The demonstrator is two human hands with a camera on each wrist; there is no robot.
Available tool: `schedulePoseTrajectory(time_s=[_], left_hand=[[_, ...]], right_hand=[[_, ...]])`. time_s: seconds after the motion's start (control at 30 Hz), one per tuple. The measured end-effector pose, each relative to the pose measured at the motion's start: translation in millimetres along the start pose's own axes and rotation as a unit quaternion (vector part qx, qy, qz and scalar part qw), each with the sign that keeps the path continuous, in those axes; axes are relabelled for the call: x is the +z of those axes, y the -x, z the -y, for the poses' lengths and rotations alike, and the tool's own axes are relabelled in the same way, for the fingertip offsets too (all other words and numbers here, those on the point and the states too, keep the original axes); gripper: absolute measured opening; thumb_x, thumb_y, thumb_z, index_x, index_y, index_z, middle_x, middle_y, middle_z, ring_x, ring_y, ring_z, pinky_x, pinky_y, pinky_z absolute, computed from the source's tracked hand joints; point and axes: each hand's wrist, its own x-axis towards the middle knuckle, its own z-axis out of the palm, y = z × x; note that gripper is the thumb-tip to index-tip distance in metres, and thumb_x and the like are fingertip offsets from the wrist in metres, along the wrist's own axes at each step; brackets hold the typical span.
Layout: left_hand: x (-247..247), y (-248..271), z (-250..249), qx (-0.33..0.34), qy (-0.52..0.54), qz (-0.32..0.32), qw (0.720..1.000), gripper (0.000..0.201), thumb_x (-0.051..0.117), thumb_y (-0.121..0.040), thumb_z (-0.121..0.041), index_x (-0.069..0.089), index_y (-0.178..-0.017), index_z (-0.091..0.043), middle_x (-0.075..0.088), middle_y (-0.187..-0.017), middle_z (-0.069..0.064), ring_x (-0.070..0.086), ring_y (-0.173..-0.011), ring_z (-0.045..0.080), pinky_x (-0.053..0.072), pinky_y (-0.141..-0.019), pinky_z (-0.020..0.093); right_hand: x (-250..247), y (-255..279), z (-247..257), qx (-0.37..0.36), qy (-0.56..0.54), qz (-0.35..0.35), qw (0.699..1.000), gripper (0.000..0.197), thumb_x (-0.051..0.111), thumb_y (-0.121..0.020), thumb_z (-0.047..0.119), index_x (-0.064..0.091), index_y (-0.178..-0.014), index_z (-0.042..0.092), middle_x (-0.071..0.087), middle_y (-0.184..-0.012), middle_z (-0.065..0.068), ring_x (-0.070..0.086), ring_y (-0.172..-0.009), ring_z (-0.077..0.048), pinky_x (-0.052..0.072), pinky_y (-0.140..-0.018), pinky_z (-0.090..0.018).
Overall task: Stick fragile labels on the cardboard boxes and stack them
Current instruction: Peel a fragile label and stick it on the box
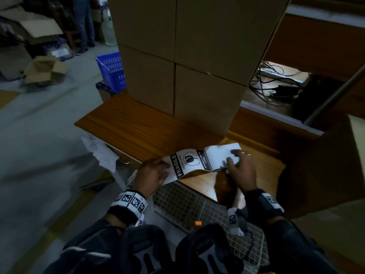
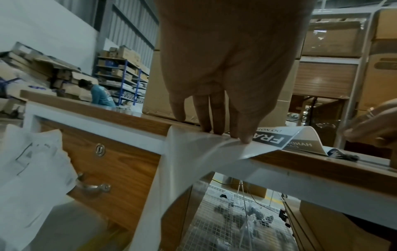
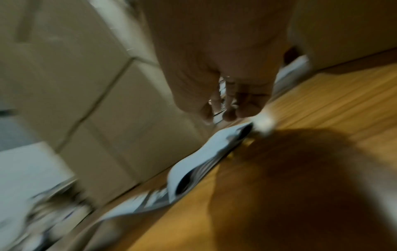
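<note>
A strip of black-and-white FRAGILE labels (image 1: 189,161) (image 2: 270,141) (image 3: 193,169) lies along the front edge of the wooden desk (image 1: 138,131) (image 3: 322,110). My left hand (image 1: 158,171) (image 2: 214,127) presses the strip's left end onto the desk edge with straight fingers; the rest hangs down. My right hand (image 1: 231,163) (image 2: 361,130) (image 3: 232,113) sits on the white right part, thumb and finger pinching the label's edge; that wrist view is blurred. Plain stacked cardboard boxes (image 1: 207,56) (image 2: 154,84) (image 3: 86,101) stand just behind the strip.
Crumpled backing paper (image 1: 100,153) (image 2: 32,161) hangs at the desk's left by a drawer handle (image 2: 90,186). A wire mesh bin (image 1: 187,202) sits below the desk. A blue basket (image 1: 112,70) stands far left, cables (image 1: 276,80) far right, another large box (image 1: 351,165) at right.
</note>
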Motion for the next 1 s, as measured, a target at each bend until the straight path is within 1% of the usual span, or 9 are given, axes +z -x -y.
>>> schedulePoseTrajectory(time_s=[0.07,0.23,0.33,0.5,0.6,0.7,0.83,0.93,1.0], left_hand=[[-1,0,-2,0.002,0.002,-0.006,1.000,0.024,0.081,-0.080,-0.014,0.077,-0.104,-0.014,0.073,-0.111,0.007,0.069,-0.095,0.032,0.058,-0.084,0.045],[-2,2,-3,-0.006,0.035,-0.008,0.999,0.023,0.077,-0.086,-0.017,0.077,-0.108,-0.013,0.072,-0.115,0.007,0.068,-0.098,0.029,0.057,-0.085,0.044],[-2,6,-6,-0.019,0.047,-0.014,0.999,0.025,0.074,-0.089,-0.016,0.076,-0.113,-0.013,0.071,-0.121,0.007,0.067,-0.107,0.026,0.055,-0.093,0.040],[-5,13,-3,-0.027,0.078,-0.012,0.997,0.029,0.070,-0.092,-0.008,0.074,-0.120,-0.011,0.068,-0.130,0.009,0.062,-0.123,0.025,0.048,-0.106,0.040],[-4,16,1,-0.043,0.096,-0.002,0.994,0.031,0.064,-0.096,-0.010,0.072,-0.126,-0.015,0.064,-0.139,0.005,0.055,-0.131,0.019,0.040,-0.110,0.031],[1,17,8,-0.049,0.128,0.013,0.990,0.034,0.062,-0.097,-0.010,0.069,-0.129,-0.015,0.061,-0.142,0.004,0.050,-0.138,0.019,0.039,-0.115,0.035],[0,17,12,-0.041,0.132,0.023,0.990,0.037,0.060,-0.096,-0.006,0.068,-0.132,-0.011,0.059,-0.144,0.005,0.047,-0.140,0.019,0.031,-0.113,0.024],[2,18,14,-0.038,0.121,0.022,0.992,0.038,0.059,-0.096,-0.008,0.068,-0.132,-0.014,0.060,-0.144,0.004,0.047,-0.139,0.018,0.032,-0.117,0.027],[3,18,15,-0.038,0.114,0.019,0.993,0.037,0.060,-0.096,-0.011,0.068,-0.132,-0.016,0.060,-0.143,0.003,0.048,-0.139,0.018,0.037,-0.118,0.037]], right_hand=[[11,16,31,-0.093,-0.018,0.043,0.995,0.025,0.062,-0.100,0.024,0.066,-0.123,0.016,0.061,-0.116,-0.002,0.062,-0.090,-0.017,0.042,-0.070,-0.022],[50,45,87,-0.257,0.025,0.169,0.951,0.015,0.073,-0.092,0.028,0.071,-0.104,0.019,0.063,-0.106,0.004,0.058,-0.097,-0.013,0.044,-0.073,-0.020],[74,49,93,-0.250,0.070,0.195,0.946,0.007,0.067,-0.095,0.021,0.070,-0.102,0.019,0.064,-0.103,0.000,0.058,-0.096,-0.017,0.043,-0.072,-0.024],[92,53,89,-0.213,0.100,0.170,0.957,0.008,0.067,-0.096,0.028,0.069,-0.102,0.022,0.059,-0.103,0.002,0.048,-0.093,-0.010,0.024,-0.062,-0.014],[96,48,87,-0.189,0.104,0.164,0.963,0.014,0.072,-0.092,0.034,0.071,-0.101,0.023,0.060,-0.102,0.005,0.050,-0.092,-0.009,0.029,-0.063,-0.015],[97,46,87,-0.188,0.122,0.174,0.959,0.017,0.075,-0.090,0.037,0.073,-0.099,0.023,0.060,-0.099,0.004,0.055,-0.094,-0.013,0.038,-0.068,-0.023],[98,49,86,-0.195,0.146,0.168,0.955,0.018,0.073,-0.090,0.040,0.071,-0.097,0.024,0.057,-0.100,0.005,0.053,-0.094,-0.012,0.037,-0.069,-0.024],[97,46,83,-0.191,0.138,0.169,0.957,0.015,0.072,-0.092,0.040,0.071,-0.093,0.025,0.059,-0.095,0.008,0.053,-0.087,-0.009,0.040,-0.067,-0.025],[96,44,83,-0.193,0.132,0.168,0.958,0.013,0.073,-0.092,0.039,0.072,-0.090,0.026,0.062,-0.089,0.010,0.057,-0.082,-0.007,0.045,-0.064,-0.024]])
